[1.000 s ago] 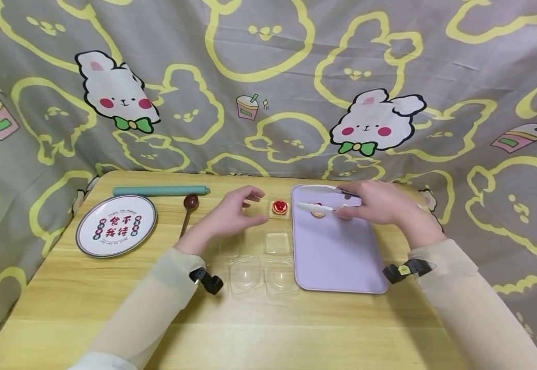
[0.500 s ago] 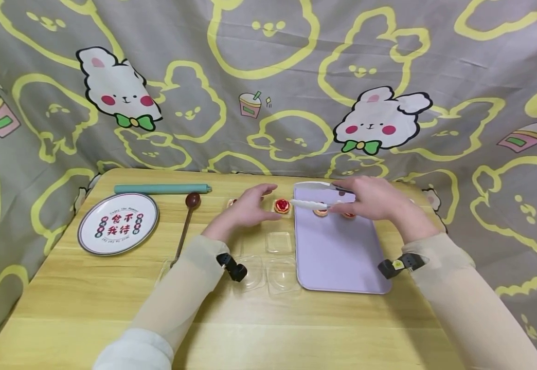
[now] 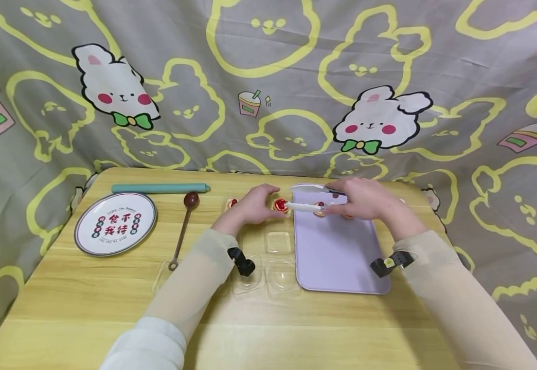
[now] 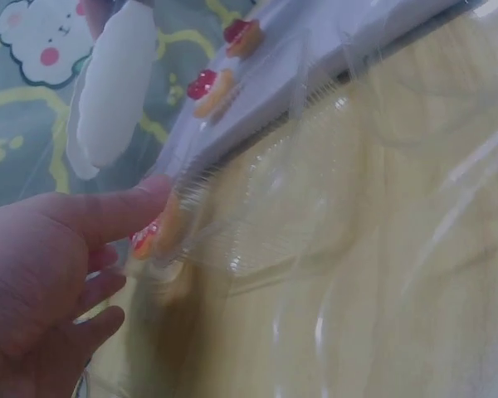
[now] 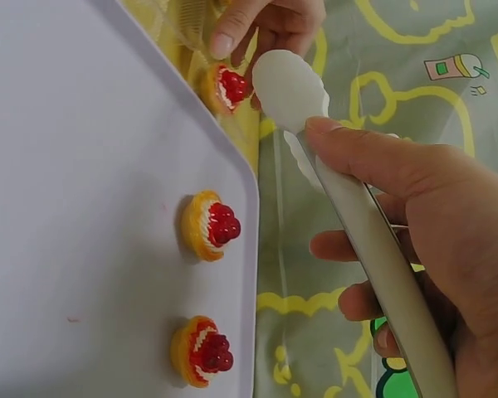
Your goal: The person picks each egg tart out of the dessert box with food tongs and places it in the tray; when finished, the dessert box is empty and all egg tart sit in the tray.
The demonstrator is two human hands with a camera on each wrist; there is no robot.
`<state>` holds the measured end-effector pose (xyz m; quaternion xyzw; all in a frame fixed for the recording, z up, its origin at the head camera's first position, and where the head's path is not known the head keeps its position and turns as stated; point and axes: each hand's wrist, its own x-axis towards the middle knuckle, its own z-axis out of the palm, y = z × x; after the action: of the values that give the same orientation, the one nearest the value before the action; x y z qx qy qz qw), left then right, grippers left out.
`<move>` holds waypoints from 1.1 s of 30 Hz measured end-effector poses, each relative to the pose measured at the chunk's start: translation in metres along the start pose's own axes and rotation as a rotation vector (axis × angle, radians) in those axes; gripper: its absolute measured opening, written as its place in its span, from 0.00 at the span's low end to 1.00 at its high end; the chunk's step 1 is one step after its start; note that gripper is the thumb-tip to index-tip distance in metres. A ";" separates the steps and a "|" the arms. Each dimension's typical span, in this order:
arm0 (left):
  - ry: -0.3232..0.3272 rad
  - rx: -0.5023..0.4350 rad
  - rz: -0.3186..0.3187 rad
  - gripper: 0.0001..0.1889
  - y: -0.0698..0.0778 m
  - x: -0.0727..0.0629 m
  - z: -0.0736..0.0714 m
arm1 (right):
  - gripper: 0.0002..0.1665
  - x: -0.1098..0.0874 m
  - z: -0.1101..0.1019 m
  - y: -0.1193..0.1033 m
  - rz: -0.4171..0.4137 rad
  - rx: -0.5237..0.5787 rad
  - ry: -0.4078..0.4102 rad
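A red-topped tart sits in a clear plastic box just left of the lilac tray. My left hand is close beside that tart, its thumb at the box's edge and the other fingers apart from the thumb. My right hand grips white-tipped tongs over the tray's far end. The tong tips are spread, one reaching over to the boxed tart. Two more tarts stand on the tray, a nearer one and another tart in the right wrist view.
Several clear plastic boxes lie left of the tray. Another tart is partly behind my left hand. Farther left are a brown spoon, a white plate and a teal rolling pin. A patterned curtain surrounds the table.
My left hand has moved right, to the boxed tart. My right hand has shifted left with the tongs, and one tip now reaches past the tray's edge to that tart.
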<state>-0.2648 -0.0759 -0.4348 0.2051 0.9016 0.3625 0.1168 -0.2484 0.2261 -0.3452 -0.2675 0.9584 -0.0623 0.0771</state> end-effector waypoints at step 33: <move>0.016 0.031 -0.093 0.43 0.001 0.008 0.000 | 0.34 0.051 -0.003 -0.039 -0.034 -0.182 -0.162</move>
<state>-0.2718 -0.0714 -0.4343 0.1617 0.9167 0.3442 0.1229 -0.2724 0.1671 -0.3422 -0.2938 0.9461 0.0452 0.1285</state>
